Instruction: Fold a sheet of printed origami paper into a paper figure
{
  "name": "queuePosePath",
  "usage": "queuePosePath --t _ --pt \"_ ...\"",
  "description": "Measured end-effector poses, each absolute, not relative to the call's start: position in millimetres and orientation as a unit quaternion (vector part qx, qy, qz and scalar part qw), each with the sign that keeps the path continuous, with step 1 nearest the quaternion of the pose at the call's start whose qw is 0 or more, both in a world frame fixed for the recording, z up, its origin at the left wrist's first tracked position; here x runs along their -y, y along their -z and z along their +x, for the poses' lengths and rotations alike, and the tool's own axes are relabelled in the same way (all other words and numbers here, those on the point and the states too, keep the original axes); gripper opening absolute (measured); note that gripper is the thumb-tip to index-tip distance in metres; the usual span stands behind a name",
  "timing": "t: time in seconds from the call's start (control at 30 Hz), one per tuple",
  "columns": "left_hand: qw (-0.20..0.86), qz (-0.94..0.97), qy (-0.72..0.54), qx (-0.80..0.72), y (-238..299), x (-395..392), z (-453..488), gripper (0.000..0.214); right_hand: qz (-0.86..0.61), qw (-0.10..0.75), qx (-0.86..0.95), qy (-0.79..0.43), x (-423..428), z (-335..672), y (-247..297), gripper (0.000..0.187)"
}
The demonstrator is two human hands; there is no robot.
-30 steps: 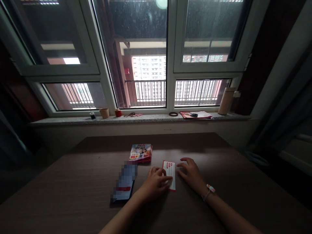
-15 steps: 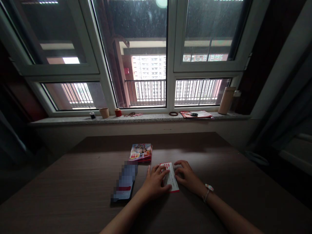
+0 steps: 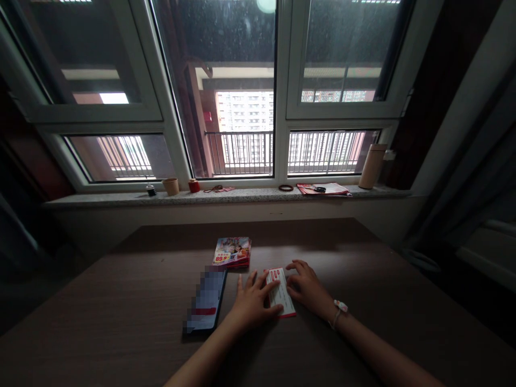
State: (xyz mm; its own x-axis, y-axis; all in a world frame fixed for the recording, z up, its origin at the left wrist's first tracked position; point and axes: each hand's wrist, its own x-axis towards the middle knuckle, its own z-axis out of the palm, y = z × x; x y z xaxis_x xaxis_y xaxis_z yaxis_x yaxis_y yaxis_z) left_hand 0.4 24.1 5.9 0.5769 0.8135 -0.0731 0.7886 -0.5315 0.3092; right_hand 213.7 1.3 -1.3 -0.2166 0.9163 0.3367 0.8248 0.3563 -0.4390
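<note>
I have one printed leaflet (image 3: pixel 282 295) face-up on the tabletop (image 3: pixel 342 344), between my left hand (image 3: pixel 255 299) and right hand (image 3: pixel 307 285). It is narrow and white, with red end borders, red print at the far end and fine text below. Its far end angles left. My left fingers partly cover it.

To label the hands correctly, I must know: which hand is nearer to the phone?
Left. The left hand is just right of the phone, at the card's left side; the right hand is farther off, at the card's right side.
</note>
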Motion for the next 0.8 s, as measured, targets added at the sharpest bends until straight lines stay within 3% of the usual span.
queuePosePath --t 0.8 --pt "0.159 0.873 -0.047 -0.459 -8 -23 0 0.067 -0.584 0.269 0.766 0.000 -57 213 4 0.005"
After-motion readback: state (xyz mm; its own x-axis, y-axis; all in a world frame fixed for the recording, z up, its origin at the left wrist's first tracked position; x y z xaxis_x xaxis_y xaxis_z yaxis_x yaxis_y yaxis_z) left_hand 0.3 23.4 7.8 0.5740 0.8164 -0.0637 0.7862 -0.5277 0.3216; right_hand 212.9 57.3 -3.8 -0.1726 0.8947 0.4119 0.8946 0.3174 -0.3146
